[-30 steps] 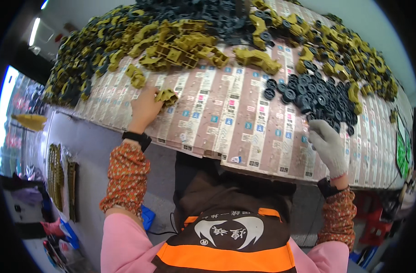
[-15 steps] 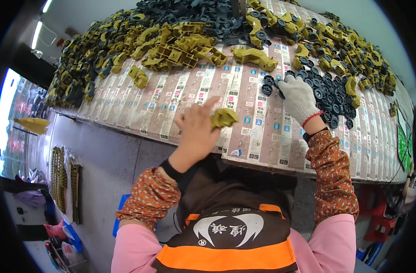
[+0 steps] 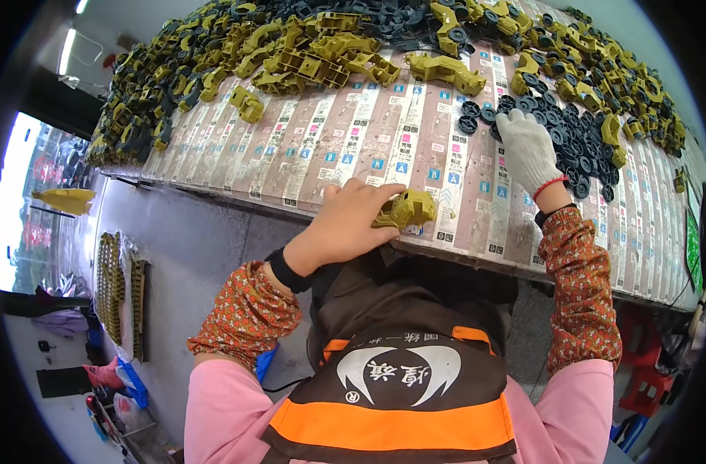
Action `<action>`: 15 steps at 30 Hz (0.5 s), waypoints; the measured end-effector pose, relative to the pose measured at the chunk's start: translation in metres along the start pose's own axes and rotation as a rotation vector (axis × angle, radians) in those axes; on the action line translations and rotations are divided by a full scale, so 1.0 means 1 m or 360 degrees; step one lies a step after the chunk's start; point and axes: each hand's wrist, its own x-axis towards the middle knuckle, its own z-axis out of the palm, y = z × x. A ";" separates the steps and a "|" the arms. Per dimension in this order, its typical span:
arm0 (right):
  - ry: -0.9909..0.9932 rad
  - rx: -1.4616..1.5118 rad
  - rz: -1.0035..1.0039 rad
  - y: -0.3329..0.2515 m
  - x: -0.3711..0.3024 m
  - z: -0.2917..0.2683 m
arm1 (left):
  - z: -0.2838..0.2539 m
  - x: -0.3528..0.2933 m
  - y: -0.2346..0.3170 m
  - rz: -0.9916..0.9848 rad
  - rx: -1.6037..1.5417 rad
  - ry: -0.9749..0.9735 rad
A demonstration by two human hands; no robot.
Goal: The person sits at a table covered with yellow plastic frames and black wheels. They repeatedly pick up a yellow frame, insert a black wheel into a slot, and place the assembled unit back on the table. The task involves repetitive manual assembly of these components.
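My bare left hand [image 3: 348,221] is wrapped round an olive-yellow plastic toy vehicle body [image 3: 416,209] at the table's near edge. Its thumb side is hidden, and part of the body is covered by the fingers. Farther right, my right hand [image 3: 527,148] wears a white knitted glove. Those gloved fingers are bent down together on the left side of a pile of small black wheels [image 3: 575,147]; anything between the fingertips is hidden. A few loose wheels [image 3: 468,124] lie just left of the glove.
The table [image 3: 322,174] is covered with printed paper. Heaps of yellow bodies [image 3: 306,66] and black parts line its far side. One yellow body [image 3: 445,73] lies ahead of the wheels, another [image 3: 247,104] farther left. A red stool [image 3: 646,387] stands at the lower right.
My left hand has moved right and closer to the table's near edge, its fingers now closed round the yellow body. My gloved right hand stays at the wheels. The view has shifted slightly.
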 end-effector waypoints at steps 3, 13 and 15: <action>0.0025 -0.0024 0.0010 -0.001 0.005 0.001 | 0.001 0.003 -0.009 -0.0076 -0.0062 -0.0050; 0.0018 -0.0050 -0.0051 0.007 -0.006 0.006 | 0.029 0.001 -0.021 -0.0179 -0.0843 0.0158; 0.0062 0.0021 -0.0010 0.008 -0.009 -0.002 | 0.036 -0.002 -0.020 -0.0180 -0.1475 0.0202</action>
